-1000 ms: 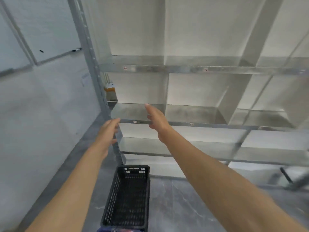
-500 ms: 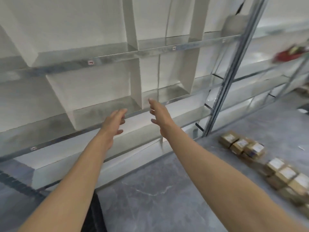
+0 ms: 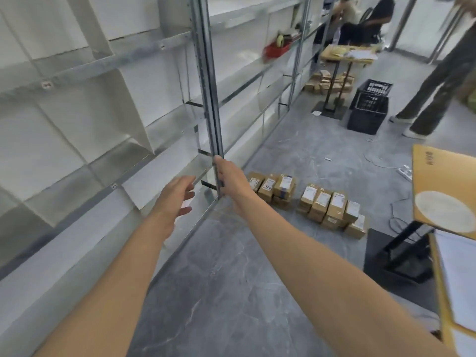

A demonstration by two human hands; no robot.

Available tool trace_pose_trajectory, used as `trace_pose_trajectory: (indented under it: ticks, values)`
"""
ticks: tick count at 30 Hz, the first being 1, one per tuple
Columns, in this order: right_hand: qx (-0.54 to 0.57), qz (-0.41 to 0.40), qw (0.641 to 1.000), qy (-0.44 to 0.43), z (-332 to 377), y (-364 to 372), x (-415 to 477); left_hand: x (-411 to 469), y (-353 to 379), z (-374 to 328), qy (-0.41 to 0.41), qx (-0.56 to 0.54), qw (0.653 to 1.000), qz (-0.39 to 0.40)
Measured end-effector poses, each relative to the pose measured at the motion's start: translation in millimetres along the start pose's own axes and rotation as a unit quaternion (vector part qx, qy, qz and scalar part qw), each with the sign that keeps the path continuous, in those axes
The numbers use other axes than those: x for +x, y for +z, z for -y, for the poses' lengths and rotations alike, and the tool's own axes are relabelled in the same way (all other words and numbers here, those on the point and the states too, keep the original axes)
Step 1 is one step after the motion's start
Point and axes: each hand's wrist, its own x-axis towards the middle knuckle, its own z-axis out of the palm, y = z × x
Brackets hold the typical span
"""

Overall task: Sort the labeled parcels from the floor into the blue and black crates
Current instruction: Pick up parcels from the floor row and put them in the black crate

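Note:
Several brown labeled parcels (image 3: 331,208) lie in two clusters on the grey floor, right of the shelf upright; the nearer cluster of parcels (image 3: 274,186) sits just beyond my right hand. My right hand (image 3: 230,179) reaches forward with straight fingers and holds nothing. My left hand (image 3: 176,195) is stretched out beside it, fingers relaxed and empty. Two stacked black crates (image 3: 369,110) stand far off on the floor at the upper right. No blue crate shows in this view.
A metal shelf rack (image 3: 208,81) with white dividers fills the left side. A stand with cardboard and papers (image 3: 448,191) juts in at the right. A standing person's legs (image 3: 438,81) and a seated person are at the back, near a small table (image 3: 347,54) and more boxes.
My view has swung right along the rack. The black crate at my feet has left the view, and the parcels and far crates have come in. Both hands stay outstretched and empty.

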Motion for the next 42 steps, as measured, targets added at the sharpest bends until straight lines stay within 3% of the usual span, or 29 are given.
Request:
trace_pose_trajectory:
  ticks: [8, 18, 31, 42]
  values:
    - [0.03, -0.112, 0.993, 0.027, -21.6, -111.6, 57.1, 88.0, 128.4, -12.4, -0.022, 0.024, 0.988, 0.151]
    - [0.053, -0.249, 0.963, 0.086, -47.4, -206.4, 179.4, 240.6, 243.6, -20.1, -0.071, 0.044, 0.958, 0.276]
    - [0.121, -0.337, 0.919, 0.162, -78.8, -326.3, 288.7, 364.1, 376.7, -23.0, -0.126, 0.126, 0.92, 0.348]
    - [0.172, -0.322, 0.902, 0.232, -135.4, -492.5, 390.3, 461.8, 546.6, -5.0, -0.2, 0.175, 0.916, 0.302]
